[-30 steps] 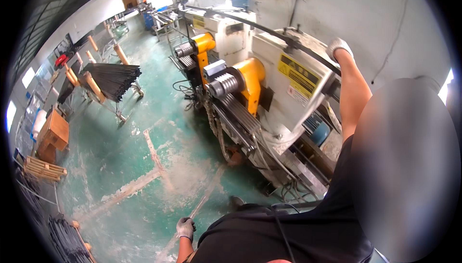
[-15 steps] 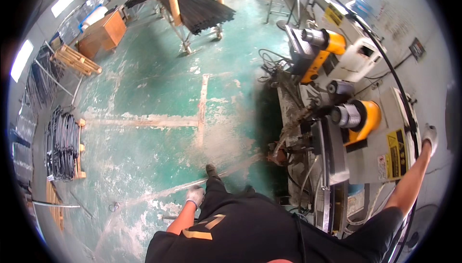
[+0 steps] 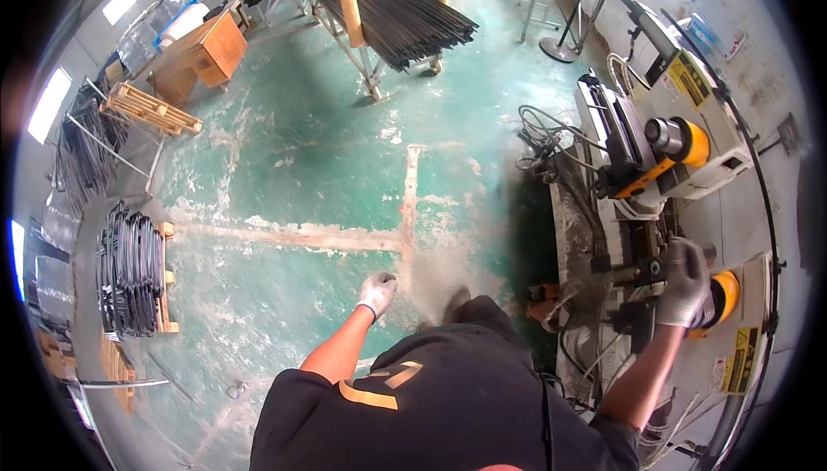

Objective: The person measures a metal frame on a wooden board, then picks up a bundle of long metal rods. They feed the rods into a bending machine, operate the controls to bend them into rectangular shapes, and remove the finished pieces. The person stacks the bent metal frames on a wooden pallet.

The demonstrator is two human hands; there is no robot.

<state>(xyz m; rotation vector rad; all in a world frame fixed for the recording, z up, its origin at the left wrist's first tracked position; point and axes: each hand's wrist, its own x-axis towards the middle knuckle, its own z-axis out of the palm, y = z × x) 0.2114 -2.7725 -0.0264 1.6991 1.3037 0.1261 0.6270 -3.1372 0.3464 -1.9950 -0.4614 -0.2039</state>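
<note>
My left hand (image 3: pixel 378 293), in a pale work glove, hangs over the green floor with its fingers curled in and nothing seen in them. My right hand (image 3: pixel 685 286), also gloved, is above the machine bench on the right, next to the near yellow motor (image 3: pixel 726 299) and partly covering it. Its fingers are stretched forward, somewhat blurred, and no held thing shows. Whether it touches the machine I cannot tell. Farther along the bench sits another yellow motor (image 3: pixel 693 142) with a silver cylindrical end.
A black hose (image 3: pixel 758 170) runs along the wall behind the machine. Ahead, a wheeled rack bears long black strips (image 3: pixel 396 15). On the left are bundled black strips (image 3: pixel 129 273) on a pallet, a wooden desk (image 3: pixel 207 49) and a stacked wooden frame (image 3: pixel 153 109).
My right hand has come in from beside the wall and hose to over the machine. My left hand has risen forward and right. The view has shifted, and the machines sit farther right.
</note>
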